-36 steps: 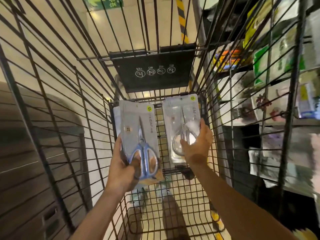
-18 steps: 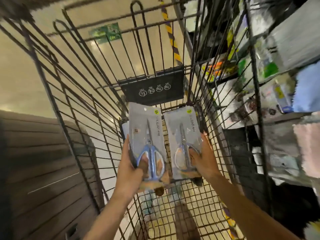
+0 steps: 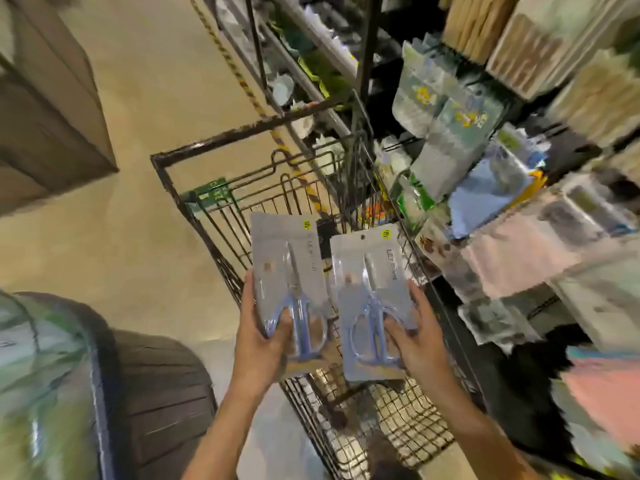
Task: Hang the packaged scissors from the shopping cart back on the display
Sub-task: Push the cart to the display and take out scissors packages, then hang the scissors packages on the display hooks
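I hold two packs of blue-handled scissors upright above the black wire shopping cart (image 3: pixel 180 199). My left hand (image 3: pixel 263 344) grips the bottom of the left scissors pack (image 3: pixel 285 268), a grey card with a yellow sticker at its top. My right hand (image 3: pixel 415 344) grips the lower right edge of the right scissors pack (image 3: pixel 369 292), which has a hang hole at its top. Both packs sit side by side, a little apart. The display (image 3: pixel 485 150) of hanging packaged goods stands to the right of the cart.
Blurred shelves and hanging packs fill the right side. A beige floor with a yellow-black striped line (image 3: pixel 239 77) runs ahead. A dark wooden fixture (image 3: pixel 45 109) stands at the left, and a rounded dark object (image 3: pixel 159 393) lies at lower left.
Both hands have lifted the two packs up out of the cart basket. The view has risen above the cart rim and swung toward the display on the right.
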The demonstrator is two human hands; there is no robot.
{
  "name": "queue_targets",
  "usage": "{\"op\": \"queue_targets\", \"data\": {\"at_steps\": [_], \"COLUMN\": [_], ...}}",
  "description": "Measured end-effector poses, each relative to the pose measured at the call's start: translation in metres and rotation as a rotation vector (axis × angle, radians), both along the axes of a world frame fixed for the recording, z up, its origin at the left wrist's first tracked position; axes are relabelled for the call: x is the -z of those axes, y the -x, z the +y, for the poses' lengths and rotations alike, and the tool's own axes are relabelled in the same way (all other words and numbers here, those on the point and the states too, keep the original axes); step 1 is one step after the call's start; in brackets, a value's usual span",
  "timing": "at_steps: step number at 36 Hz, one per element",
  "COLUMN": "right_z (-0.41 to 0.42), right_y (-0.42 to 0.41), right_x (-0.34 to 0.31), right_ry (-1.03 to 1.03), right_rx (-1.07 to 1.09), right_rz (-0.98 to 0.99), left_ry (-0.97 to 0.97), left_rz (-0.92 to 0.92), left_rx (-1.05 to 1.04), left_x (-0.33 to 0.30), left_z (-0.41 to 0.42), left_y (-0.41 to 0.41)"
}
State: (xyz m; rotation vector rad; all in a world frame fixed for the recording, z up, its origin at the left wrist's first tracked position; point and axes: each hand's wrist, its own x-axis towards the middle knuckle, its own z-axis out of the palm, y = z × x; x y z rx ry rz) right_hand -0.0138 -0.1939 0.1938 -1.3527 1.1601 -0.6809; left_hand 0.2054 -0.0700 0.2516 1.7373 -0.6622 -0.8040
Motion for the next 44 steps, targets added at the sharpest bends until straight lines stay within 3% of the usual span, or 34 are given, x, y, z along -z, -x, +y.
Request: {"op": "queue_targets", "data": {"at_steps": [19, 35, 44], "right_z": [0.126, 0.321, 0.422], "right_y": [0.161, 0.437, 0.534], "right_x": [-0.145, -0.213, -0.242], "right_ry": [0.234, 0.455, 0.511], "right_rx": [0.423, 0.856, 1.057], "right_rz": [-0.157, -0.102, -0.049], "left_ry": [0.262, 0.474, 0.525], "left_rz": [-0.061, -0.036, 0.014], "left_rx": [0.425, 0.837, 1.064], "left_x": [-0.107, -0.172, -0.198], "left_z": [0.035, 0.092, 0.148], "left_y": [0.101, 0.383, 0.518]}}
